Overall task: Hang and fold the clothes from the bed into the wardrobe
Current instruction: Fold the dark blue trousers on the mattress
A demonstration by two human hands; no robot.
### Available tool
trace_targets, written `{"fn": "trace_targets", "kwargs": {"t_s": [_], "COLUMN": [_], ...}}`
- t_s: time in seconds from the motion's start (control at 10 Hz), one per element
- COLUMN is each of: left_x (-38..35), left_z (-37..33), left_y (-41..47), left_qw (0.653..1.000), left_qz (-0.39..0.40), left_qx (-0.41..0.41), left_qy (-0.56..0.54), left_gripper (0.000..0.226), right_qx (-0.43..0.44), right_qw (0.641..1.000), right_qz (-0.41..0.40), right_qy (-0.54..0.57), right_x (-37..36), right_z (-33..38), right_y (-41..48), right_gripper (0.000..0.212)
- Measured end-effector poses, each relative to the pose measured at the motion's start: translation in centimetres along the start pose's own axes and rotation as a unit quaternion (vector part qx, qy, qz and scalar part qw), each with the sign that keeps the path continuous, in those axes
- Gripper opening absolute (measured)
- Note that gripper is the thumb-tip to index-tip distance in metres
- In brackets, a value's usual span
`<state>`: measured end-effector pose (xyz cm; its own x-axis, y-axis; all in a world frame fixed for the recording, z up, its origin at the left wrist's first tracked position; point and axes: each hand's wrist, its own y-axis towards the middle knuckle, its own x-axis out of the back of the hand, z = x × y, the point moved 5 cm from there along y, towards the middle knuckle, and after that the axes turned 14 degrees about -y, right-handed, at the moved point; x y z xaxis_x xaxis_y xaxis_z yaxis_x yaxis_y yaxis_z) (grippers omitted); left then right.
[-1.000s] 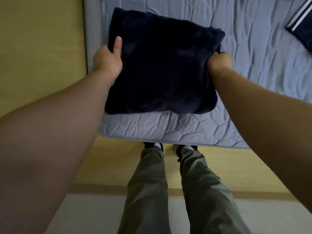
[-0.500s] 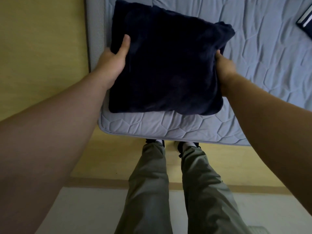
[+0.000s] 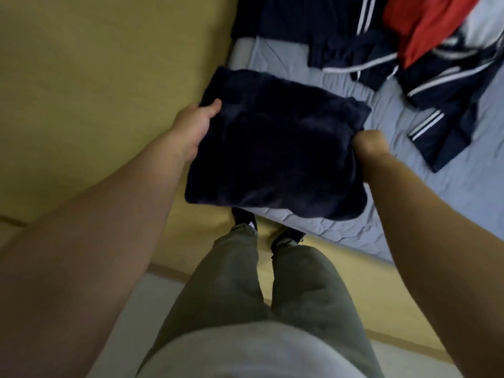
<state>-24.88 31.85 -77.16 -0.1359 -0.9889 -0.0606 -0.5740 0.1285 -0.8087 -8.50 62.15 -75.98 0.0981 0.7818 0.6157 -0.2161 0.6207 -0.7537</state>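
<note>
Navy fleece, folded into a thick, near-square bundle (image 3: 272,148), sits dead centre of the view, and both hands have it. The left hand (image 3: 195,132) clamps the nine o'clock edge, with the thumb laid flat on top and the fingers tucked out of sight beneath. The right hand (image 3: 368,148) is curled round the three o'clock edge, and only its back shows. So the bundle lies straight between the two grips, neither hand nearer than the other. Its slightly longer side runs hand to hand, nine to three, with the right end tipped a touch toward four. The far edge points off to twelve, the near edge back at the olive trousers (image 3: 245,282).

The bundle hangs over the near corner of the grey quilted mattress (image 3: 450,192), its seven o'clock corner out past the edge above the yellow floor (image 3: 95,77). I cannot tell whether it is lifted clear or brushing the quilt.

Up at one o'clock lies a heap of navy white-striped tracksuit pieces (image 3: 436,85) and a red garment (image 3: 425,25), all unfolded, so there is plenty left to do. No wardrobe is in view. I reckon the next call is a level carry, both edges pinched evenly so the fold holds.
</note>
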Motion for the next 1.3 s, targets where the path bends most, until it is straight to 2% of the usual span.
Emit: {"fn": "trace_targets", "kwargs": {"t_s": [0.1,0.2,0.3,0.4,0.5,0.6,0.8,0.9,1.0,1.1,1.2,1.3], "left_x": [3.8,7.4,9.9,13.0,15.6,20.0,29.1,36.0,41.7,49.3,56.1,60.6], "left_z": [-4.2,-8.2,-11.2,-14.1,-15.6,-17.0,-19.8,-22.0,-24.5,-29.1,-34.7,-38.7], "left_y": [-9.2,-17.7,-23.7,-31.2,-36.0,-41.2,-47.8,-50.3,-52.0,-54.2,-56.5,-57.6], "left_qw": [0.999,0.994,0.983,0.963,0.944,0.923,0.886,0.845,0.822,0.801,0.781,0.769], "left_qz": [-0.034,-0.054,-0.078,-0.125,-0.166,-0.2,-0.228,-0.264,-0.296,-0.319,-0.348,-0.365], "left_qx": [-0.027,-0.073,-0.137,-0.215,-0.259,-0.296,-0.344,-0.38,-0.395,-0.42,-0.451,-0.471], "left_qy": [-0.027,-0.06,-0.091,-0.107,-0.12,-0.145,-0.211,-0.267,-0.286,-0.283,-0.257,-0.231], "left_gripper": [0.039,0.041,0.037,0.032,0.032,0.036,0.026,0.024,0.022,0.018,0.012,0.012], "right_qx": [0.139,0.144,0.242,0.263,0.342,0.498,0.569,0.592,0.614,0.622,0.623,0.639], "right_qw": [0.954,0.975,0.943,0.957,0.929,0.829,0.762,0.722,0.68,0.639,0.579,0.557], "right_qz": [0.006,0.021,0.009,0.082,0.139,0.245,0.273,0.316,0.347,0.399,0.462,0.467], "right_qy": [-0.265,-0.17,-0.228,-0.088,-0.038,-0.063,-0.142,-0.166,-0.199,-0.213,-0.25,-0.25], "right_x": [3.1,4.0,4.4,4.3,3.5,1.9,-3.0,-6.8,-10.2,-14.6,-18.8,-21.7], "right_z": [5.2,8.1,11.3,14.2,17.4,22.3,31.0,36.6,41.1,46.5,51.5,55.1], "right_y": [-9.6,-15.2,-19.3,-23.0,-26.5,-32.8,-42.6,-50.1,-56.0,-63.7,-69.5,-72.9], "right_gripper": [0.035,0.039,0.034,0.024,0.033,0.034,0.062,0.074,0.077,0.077,0.094,0.098]}}
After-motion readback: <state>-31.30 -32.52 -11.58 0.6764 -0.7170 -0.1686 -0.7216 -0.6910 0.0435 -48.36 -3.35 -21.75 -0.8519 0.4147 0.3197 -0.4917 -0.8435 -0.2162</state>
